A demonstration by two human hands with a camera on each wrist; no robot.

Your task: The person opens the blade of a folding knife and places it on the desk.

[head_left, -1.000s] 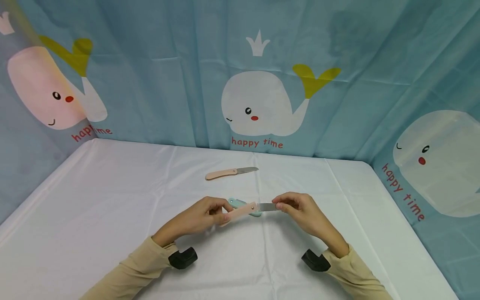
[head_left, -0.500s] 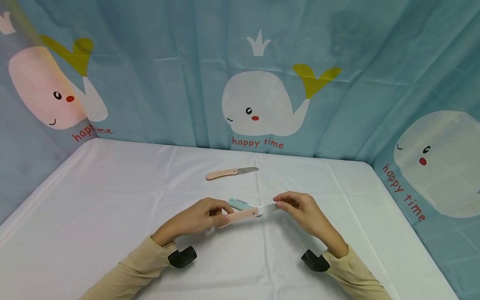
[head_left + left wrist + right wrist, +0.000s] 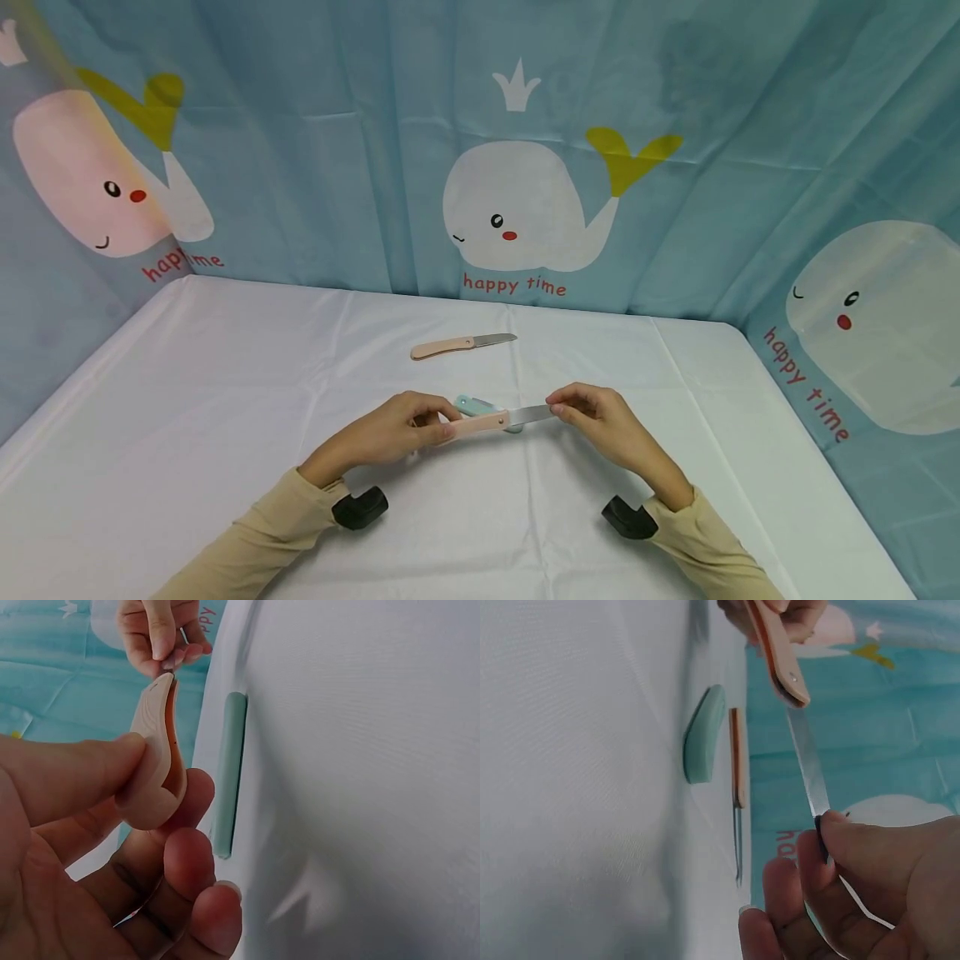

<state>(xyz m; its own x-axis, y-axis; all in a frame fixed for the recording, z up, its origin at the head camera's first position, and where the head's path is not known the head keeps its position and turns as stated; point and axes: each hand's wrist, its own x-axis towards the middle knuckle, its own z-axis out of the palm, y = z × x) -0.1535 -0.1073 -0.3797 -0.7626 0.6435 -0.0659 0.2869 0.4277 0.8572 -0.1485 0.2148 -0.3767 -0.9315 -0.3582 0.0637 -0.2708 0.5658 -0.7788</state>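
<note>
Both hands hold one unfolded folding knife (image 3: 482, 423) with a pale pink handle above the white cloth. My left hand (image 3: 405, 429) pinches the end of its handle between thumb and fingers. The blade tip is pinched by my right hand (image 3: 600, 421), and the blade (image 3: 808, 761) stretches straight out of the handle in the right wrist view. Below and behind the held knife lies a mint-green folded knife (image 3: 474, 406), partly hidden by it in the head view. A second pink-handled knife (image 3: 444, 347) lies farther back with its blade out, pointing right.
A white cloth (image 3: 225, 400) covers the table. Behind it and at both sides hangs a blue curtain (image 3: 337, 183) printed with whales. Black wrist mounts (image 3: 360, 508) stick out from both sleeves.
The held knife has rolled between the hands, its blade looking brighter midway and greyer now. The left hand has lifted slightly with the handle end. The other knives have stayed put.
</note>
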